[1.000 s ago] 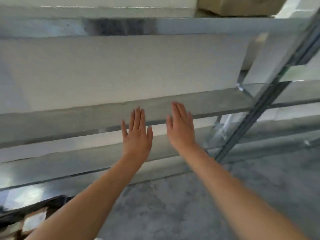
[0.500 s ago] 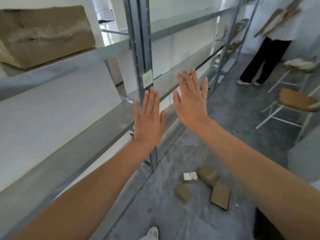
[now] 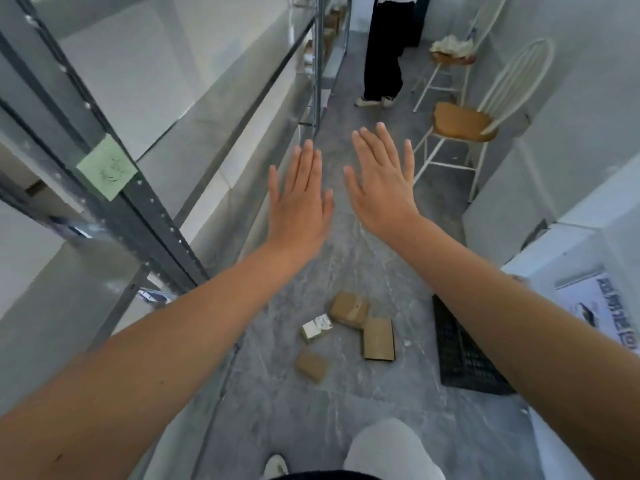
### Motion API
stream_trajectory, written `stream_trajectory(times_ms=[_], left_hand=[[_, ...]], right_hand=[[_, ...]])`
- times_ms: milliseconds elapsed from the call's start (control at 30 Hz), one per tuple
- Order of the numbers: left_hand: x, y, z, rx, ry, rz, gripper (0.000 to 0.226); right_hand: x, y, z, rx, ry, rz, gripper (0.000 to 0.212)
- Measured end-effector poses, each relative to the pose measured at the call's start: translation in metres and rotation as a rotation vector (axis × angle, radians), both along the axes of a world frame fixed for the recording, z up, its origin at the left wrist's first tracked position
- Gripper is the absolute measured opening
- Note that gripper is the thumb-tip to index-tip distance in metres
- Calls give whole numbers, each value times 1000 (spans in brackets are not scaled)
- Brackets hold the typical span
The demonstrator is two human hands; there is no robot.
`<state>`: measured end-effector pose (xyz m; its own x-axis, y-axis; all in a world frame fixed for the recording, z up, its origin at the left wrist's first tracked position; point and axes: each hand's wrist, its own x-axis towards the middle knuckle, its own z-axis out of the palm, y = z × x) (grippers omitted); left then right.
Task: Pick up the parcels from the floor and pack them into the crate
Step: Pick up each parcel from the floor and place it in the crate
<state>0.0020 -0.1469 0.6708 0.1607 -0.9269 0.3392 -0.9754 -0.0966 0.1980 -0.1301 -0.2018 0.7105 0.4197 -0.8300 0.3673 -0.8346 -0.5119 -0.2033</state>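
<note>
The brown parcels [image 3: 348,309] look like dull cardboard, and the small parcel [image 3: 316,328] has white paper on it. The crate [image 3: 464,355] is black plastic with lots of little holes. The floor [image 3: 284,403] is grey, patchy and a bit rough. The shelf post [image 3: 162,233] is grey metal with a green paper note [image 3: 106,167] on it. The chair [image 3: 519,74] has a smooth white frame and a brown wooden seat.

The left forearm [image 3: 138,358] and right forearm [image 3: 519,306] are bare from wrist to frame edge. The left hand [image 3: 299,206] and right hand [image 3: 382,188] are bare, with short nails. The trouser leg [image 3: 384,448] is pale grey. The shoe [image 3: 275,465] is white. A dark garment edge [image 3: 346,476] runs along the lower frame border.
</note>
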Motion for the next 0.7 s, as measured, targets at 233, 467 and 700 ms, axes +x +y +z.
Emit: stream_trajectory(times_ms=[233,467,700], left_hand=[[-70,-82,-104,233,96,53,62],[-101,-113,-240,381,455,423,56],[-59,-107,-407,513,619,606,51]], right_hand=[[-74,-93,-125,337,35,-72,56],[-117,-137,-265,615,185,-25,53],[-97,-133,-441,823,249,30,52]])
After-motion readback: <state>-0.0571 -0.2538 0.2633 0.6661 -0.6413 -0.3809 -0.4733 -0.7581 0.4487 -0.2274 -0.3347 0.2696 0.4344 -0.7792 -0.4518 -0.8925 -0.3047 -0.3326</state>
